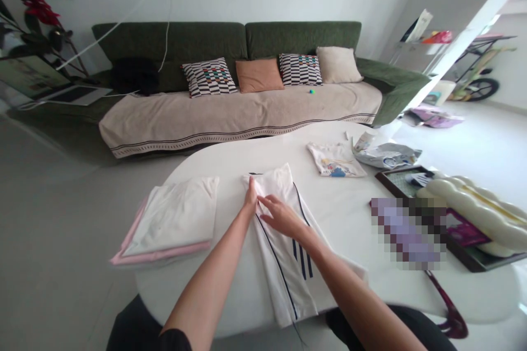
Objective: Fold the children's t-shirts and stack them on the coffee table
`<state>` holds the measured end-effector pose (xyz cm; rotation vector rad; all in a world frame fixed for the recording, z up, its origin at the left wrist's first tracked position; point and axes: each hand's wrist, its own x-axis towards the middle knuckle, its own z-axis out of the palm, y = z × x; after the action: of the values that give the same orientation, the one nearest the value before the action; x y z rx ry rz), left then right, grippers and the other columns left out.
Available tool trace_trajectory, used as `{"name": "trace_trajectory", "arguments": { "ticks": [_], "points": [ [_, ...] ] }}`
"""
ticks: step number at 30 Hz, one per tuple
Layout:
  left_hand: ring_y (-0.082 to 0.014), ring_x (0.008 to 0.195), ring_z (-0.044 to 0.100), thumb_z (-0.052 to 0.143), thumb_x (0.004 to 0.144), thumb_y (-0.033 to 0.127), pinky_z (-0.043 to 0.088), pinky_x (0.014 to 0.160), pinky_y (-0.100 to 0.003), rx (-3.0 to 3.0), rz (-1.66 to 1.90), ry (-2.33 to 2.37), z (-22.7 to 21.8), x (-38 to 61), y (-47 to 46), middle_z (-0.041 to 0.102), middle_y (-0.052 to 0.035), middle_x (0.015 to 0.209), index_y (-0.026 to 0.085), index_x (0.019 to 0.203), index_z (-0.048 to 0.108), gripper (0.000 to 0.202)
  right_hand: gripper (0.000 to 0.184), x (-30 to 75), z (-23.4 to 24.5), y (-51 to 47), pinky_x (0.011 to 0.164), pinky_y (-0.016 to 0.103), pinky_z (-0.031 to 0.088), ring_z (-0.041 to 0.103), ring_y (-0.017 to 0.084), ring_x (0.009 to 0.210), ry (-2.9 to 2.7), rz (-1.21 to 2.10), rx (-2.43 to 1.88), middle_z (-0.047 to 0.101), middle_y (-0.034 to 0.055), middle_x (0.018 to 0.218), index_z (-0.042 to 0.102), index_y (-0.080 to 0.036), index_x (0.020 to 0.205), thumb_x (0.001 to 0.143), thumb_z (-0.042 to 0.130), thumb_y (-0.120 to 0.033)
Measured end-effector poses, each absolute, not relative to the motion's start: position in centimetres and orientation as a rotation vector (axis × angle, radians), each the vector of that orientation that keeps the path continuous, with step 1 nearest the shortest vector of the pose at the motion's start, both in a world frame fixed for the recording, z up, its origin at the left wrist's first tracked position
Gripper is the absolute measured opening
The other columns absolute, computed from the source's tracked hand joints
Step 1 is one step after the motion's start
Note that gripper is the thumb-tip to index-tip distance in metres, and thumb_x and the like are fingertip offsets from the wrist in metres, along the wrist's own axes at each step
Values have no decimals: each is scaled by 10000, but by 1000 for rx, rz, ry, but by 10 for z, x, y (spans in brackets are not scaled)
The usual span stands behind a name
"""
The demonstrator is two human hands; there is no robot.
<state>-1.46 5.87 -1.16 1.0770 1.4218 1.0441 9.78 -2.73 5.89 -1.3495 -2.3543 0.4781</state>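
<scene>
A white garment (275, 263) with dark piping and several dark stripes lies lengthwise on the white table in front of me, partly folded into a long strip. My left hand (249, 197) is on edge along its far left side, fingers stretched out. Over the upper part of the cloth, my right hand (283, 216) lies with its fingers apart and pointing at my left hand. Whether its fingertips press on the fabric I cannot tell. To the left is a stack of folded cloth, a white piece (177, 214) above a pink one (132, 241).
The white table (230, 162) also holds a folded printed shirt (335, 159), a silver package (387, 154), a dark tray (473, 263) with a cream puffy object (477, 205), and a blurred purple item (405, 236). Beyond stands a green sofa (173, 44).
</scene>
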Motion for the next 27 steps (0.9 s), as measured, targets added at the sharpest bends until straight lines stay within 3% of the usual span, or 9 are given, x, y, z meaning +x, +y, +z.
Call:
{"name": "trace_trajectory", "arguments": {
  "ticks": [2,5,9,12,14,18,24,27],
  "points": [
    [-213,847,649,416,800,561,512,753,-303,1001,1035,1399,-13,-21,65,684,-128,910,89,966,625,543,468,114,50,-56,822,281,450,559,177,955,-2354,489,-1348,538,82,1128,411,-200,1278,814,468,-231],
    [-207,797,656,560,755,384,517,707,-294,951,1023,1394,-15,-27,70,690,-127,850,80,887,630,339,517,167,39,-107,906,390,410,481,246,1095,-2174,306,-1640,503,132,1191,396,-164,1283,802,494,-327],
    [-189,751,656,573,713,207,512,677,-280,922,1038,1452,-17,-27,76,689,-108,807,84,867,626,204,713,219,22,-178,946,454,373,375,308,1210,-2221,282,-1826,387,154,1337,365,-184,1322,692,601,-422],
    [-179,747,651,550,704,171,505,663,-261,937,1065,1503,-14,-26,79,687,-83,781,96,878,628,205,730,225,11,-212,1000,437,325,207,295,1314,-2418,329,-1691,233,100,1446,330,-205,1354,686,594,-337],
    [-178,752,649,541,700,166,498,656,-248,970,1077,1532,-10,-25,80,686,-74,778,103,876,633,208,659,224,7,-222,1020,430,303,142,268,1337,-2477,279,-1658,213,74,1457,326,-200,1360,728,512,-205],
    [-178,763,644,515,715,170,483,632,-223,1064,1058,1604,-1,-23,80,687,-75,800,113,851,639,192,581,226,9,-220,1017,428,318,207,227,1323,-2492,190,-1653,323,22,1411,408,-258,1315,769,373,-62],
    [-208,887,622,471,771,208,469,710,-251,1207,974,1782,6,-24,80,677,-99,881,134,883,626,205,526,223,17,-223,1030,416,314,215,221,1319,-2487,132,-1600,290,27,1420,331,-240,1360,843,373,-153],
    [-246,971,590,508,755,216,448,796,-302,1281,907,1881,11,-30,75,661,-116,939,150,926,613,212,553,220,19,-227,1023,465,305,251,251,1303,-2581,194,-1490,288,47,1417,272,-256,1382,854,432,-297]
  ]
}}
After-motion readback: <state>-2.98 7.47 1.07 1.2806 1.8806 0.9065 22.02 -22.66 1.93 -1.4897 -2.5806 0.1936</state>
